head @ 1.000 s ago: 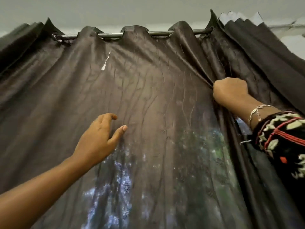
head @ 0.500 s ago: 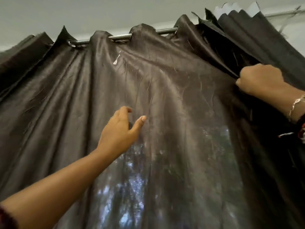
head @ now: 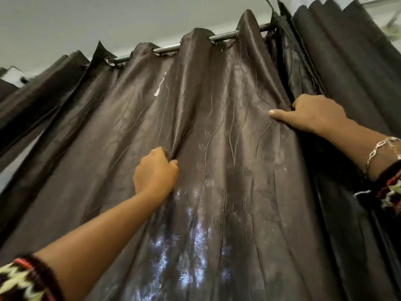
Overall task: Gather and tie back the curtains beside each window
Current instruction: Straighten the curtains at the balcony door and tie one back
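Left hand (head: 155, 170) pinches curtain (head: 227, 148) fold — right hand (head: 312, 114) grips bunched pleats

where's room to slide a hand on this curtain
Flat cloth of the curtain lies open between the left hand and the right hand; another smooth stretch runs left of the left hand. Short bare bits of rod show between the top folds. Right of the right hand the pleats are tightly stacked.

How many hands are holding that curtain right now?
2. The left hand pinches a fold near the middle of the brown curtain; the right hand grips a fold higher up, at its right side. No other hand shows.
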A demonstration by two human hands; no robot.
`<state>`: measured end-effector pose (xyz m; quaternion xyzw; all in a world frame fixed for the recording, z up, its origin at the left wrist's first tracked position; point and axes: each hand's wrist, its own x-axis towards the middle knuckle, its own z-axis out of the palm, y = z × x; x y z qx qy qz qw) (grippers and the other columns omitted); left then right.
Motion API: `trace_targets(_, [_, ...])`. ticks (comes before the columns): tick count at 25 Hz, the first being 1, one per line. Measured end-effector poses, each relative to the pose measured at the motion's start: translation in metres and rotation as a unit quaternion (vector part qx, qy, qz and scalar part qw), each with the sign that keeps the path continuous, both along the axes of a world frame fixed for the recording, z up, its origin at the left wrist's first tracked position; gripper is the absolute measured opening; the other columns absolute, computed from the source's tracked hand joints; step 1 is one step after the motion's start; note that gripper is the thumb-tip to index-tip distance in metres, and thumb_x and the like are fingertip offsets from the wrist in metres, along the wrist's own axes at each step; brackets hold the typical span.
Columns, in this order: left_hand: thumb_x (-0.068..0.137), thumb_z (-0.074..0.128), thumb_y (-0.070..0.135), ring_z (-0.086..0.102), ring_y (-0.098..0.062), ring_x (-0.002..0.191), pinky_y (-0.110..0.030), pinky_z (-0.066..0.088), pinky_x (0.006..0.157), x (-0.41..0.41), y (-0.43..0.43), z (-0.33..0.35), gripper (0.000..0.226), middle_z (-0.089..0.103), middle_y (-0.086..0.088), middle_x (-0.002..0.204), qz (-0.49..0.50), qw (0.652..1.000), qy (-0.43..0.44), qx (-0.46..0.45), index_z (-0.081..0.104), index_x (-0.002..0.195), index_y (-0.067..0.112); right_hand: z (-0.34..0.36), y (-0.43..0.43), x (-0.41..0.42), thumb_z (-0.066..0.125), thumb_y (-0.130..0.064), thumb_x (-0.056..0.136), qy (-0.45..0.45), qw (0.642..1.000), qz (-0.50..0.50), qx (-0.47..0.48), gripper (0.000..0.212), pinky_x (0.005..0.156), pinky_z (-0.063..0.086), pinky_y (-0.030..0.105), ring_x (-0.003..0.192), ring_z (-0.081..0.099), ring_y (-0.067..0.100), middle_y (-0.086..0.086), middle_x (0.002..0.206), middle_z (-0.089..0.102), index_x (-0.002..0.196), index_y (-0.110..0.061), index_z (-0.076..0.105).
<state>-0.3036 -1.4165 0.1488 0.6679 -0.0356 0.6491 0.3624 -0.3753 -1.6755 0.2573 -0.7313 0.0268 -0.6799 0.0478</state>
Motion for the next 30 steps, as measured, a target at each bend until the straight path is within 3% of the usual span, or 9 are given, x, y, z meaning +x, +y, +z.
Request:
trace_targets(3, [0.088,0.047,0.005,0.060,-0.036,0.093,-0.038,0.049,0.079,-0.010,-0.013,-0.001,0.027,0.067,-0.016,0.099,-0.044,0.994,-0.067,0.067,0.063,0.109,0.006,-0.001,-0.001,0.000,0.050,-0.058,0.085,0.008,1.000,0.020,-0.004,0.050,0.064,0.034,0.033,0.077,0.045,0.028,0.011,0.082,0.047,0.065,-0.012,0.040])
trace_targets(6, [0.085,0.045,0.000,0.059,-0.036,0.082,-0.038,0.050,0.073,-0.022,-0.038,0.004,0.022,0.065,-0.019,0.082,-0.076,0.983,-0.103,0.134,0.065,0.094,-0.001,-0.004,-0.007,0.001,0.050,-0.044,0.089,0.010,1.000,0.020,-0.016,0.042,0.064,0.033,0.031,0.076,0.045,0.029,0.010,0.078,0.045,0.063,-0.014,0.038])
trace_targets(9, [0.083,0.045,0.000,0.048,-0.028,0.066,-0.030,0.037,0.060,-0.034,-0.070,0.018,0.018,0.044,-0.005,0.055,-0.102,0.973,-0.105,0.181,0.052,0.067,0.001,-0.005,-0.018,0.003,0.049,-0.039,0.091,0.015,1.000,0.012,-0.017,0.039,0.065,0.035,0.032,0.077,0.048,0.031,0.011,0.079,0.046,0.065,-0.012,0.039])
trace_targets(15, [0.085,0.047,0.002,0.040,-0.019,0.056,-0.026,0.034,0.054,-0.052,-0.139,0.030,0.041,0.033,0.002,0.052,-0.171,0.939,-0.113,0.276,0.031,0.051,0.018,-0.008,-0.034,0.009,0.048,-0.040,0.091,0.007,1.000,0.008,-0.005,0.034,0.071,0.038,0.036,0.093,0.056,0.039,0.020,0.096,0.055,0.085,-0.007,0.049])
trace_targets(19, [0.094,0.048,0.027,0.044,-0.021,0.057,-0.030,0.035,0.055,-0.042,-0.114,0.024,0.040,0.043,-0.001,0.055,-0.126,0.954,-0.114,0.248,0.040,0.056,0.017,-0.008,-0.031,0.011,0.048,-0.039,0.091,0.012,1.000,0.014,-0.004,0.039,0.068,0.038,0.034,0.083,0.053,0.035,0.017,0.084,0.050,0.070,-0.007,0.043])
trace_targets(22, [0.093,0.041,0.045,0.055,-0.031,0.090,-0.039,0.045,0.073,-0.029,-0.065,0.018,0.041,0.061,-0.012,0.089,-0.006,0.978,-0.137,0.158,0.060,0.087,0.009,-0.009,-0.023,0.015,0.048,-0.040,0.091,0.013,1.000,0.022,-0.014,0.043,0.066,0.036,0.033,0.078,0.052,0.033,0.015,0.077,0.048,0.061,-0.011,0.039])
trace_targets(24, [0.091,0.043,0.048,0.048,-0.031,0.111,-0.046,0.044,0.089,-0.019,-0.023,0.016,0.045,0.055,-0.014,0.114,0.055,0.987,-0.116,0.098,0.056,0.110,0.009,-0.010,-0.018,0.018,0.050,-0.044,0.090,0.020,0.999,0.025,-0.008,0.044,0.065,0.036,0.033,0.078,0.053,0.033,0.014,0.074,0.049,0.061,-0.012,0.041])
trace_targets(26, [0.089,0.048,0.050,0.042,-0.031,0.120,-0.049,0.041,0.095,-0.007,0.017,0.009,0.054,0.048,-0.015,0.125,0.078,0.993,-0.070,0.060,0.048,0.122,0.008,-0.011,-0.012,0.020,0.051,-0.053,0.086,0.032,0.999,0.029,0.002,0.050,0.063,0.037,0.032,0.075,0.052,0.032,0.011,0.066,0.048,0.061,-0.011,0.043])
trace_targets(30, [0.079,0.054,0.060,0.040,-0.038,0.124,-0.052,0.040,0.098,0.022,0.077,-0.005,0.080,0.044,-0.022,0.133,0.078,0.995,0.058,-0.027,0.037,0.129,0.000,-0.017,-0.002,0.025,0.052,-0.060,0.082,0.026,0.998,0.054,0.014,0.057,0.053,0.032,0.029,0.064,0.051,0.028,0.010,0.057,0.047,0.056,-0.010,0.042])
